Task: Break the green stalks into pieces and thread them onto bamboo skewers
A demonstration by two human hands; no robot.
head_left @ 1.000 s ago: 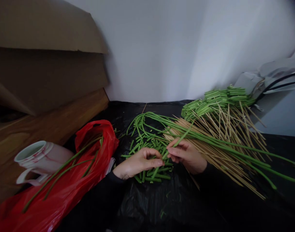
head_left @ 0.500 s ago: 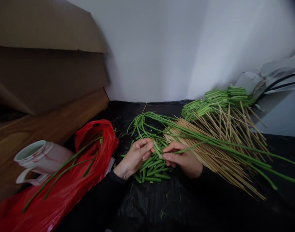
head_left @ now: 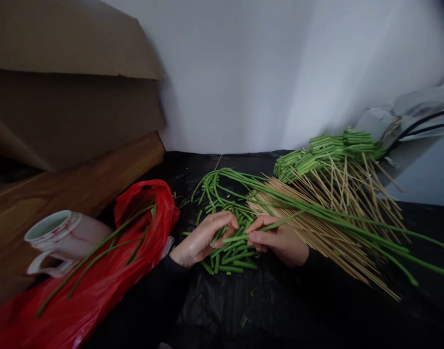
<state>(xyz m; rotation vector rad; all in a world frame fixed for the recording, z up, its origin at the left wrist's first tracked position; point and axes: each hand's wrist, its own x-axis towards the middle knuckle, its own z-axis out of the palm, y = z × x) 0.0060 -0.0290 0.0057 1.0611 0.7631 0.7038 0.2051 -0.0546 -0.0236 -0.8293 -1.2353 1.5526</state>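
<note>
My right hand (head_left: 282,244) pinches a long green garlic scape (head_left: 233,239) between thumb and fingers; its short end sticks out toward my left hand. With thumb and fingers apart, my left hand (head_left: 200,238) hovers beside that end and holds nothing. Below both hands lies a heap of short cut garlic scape pieces (head_left: 238,264). Behind them, several whole garlic scapes (head_left: 338,218) curl round and stretch off to the right across a spread of bamboo skewers (head_left: 312,237).
At the back right, skewered green pieces (head_left: 320,150) are stacked. A red plastic bag (head_left: 109,286) holding more stems lies at the left, beside a tilted white mug (head_left: 82,237). A cardboard box (head_left: 76,106) stands back left. Black plastic sheeting (head_left: 222,310) covers the surface.
My left hand has let go of the short end of the scape and its fingers have opened. The bent end now points straighter to the left, still pinched by my right hand.
</note>
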